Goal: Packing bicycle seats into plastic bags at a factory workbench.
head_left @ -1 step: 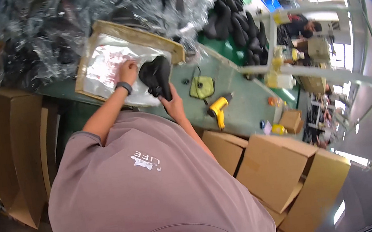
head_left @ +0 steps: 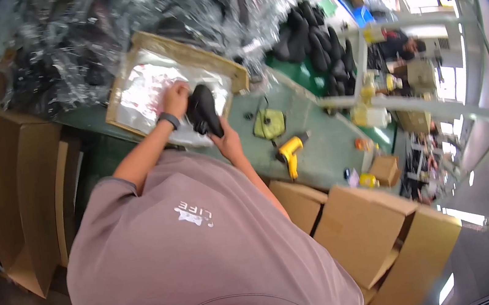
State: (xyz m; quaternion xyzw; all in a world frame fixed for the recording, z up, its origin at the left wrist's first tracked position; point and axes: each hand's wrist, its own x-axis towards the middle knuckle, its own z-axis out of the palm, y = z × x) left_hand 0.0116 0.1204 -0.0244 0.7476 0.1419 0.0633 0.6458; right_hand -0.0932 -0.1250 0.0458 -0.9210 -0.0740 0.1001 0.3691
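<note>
A black bicycle saddle (head_left: 204, 109) is in my right hand (head_left: 228, 143), which grips its narrow end from the near side. My left hand (head_left: 176, 101) is just left of the saddle, over a stack of clear plastic bags (head_left: 141, 95) with red print. Its fingers are curled together, and whatever they pinch is too small to make out. The bags lie in a shallow tray with a tan rim (head_left: 187, 46). Part of the stack is hidden by my left hand and the saddle.
Beyond the tray rises a heap of plastic-wrapped dark items (head_left: 176, 7). More black saddles (head_left: 317, 50) are piled at the far right. A yellow heat gun (head_left: 290, 152) and a yellow-green pouch (head_left: 269, 123) lie on the green table. Cardboard boxes (head_left: 359, 224) stand at both sides.
The saddle has turned in my right hand, so it looks narrower and more upright. My left hand has moved slightly closer to it. The whole view has shifted a little.
</note>
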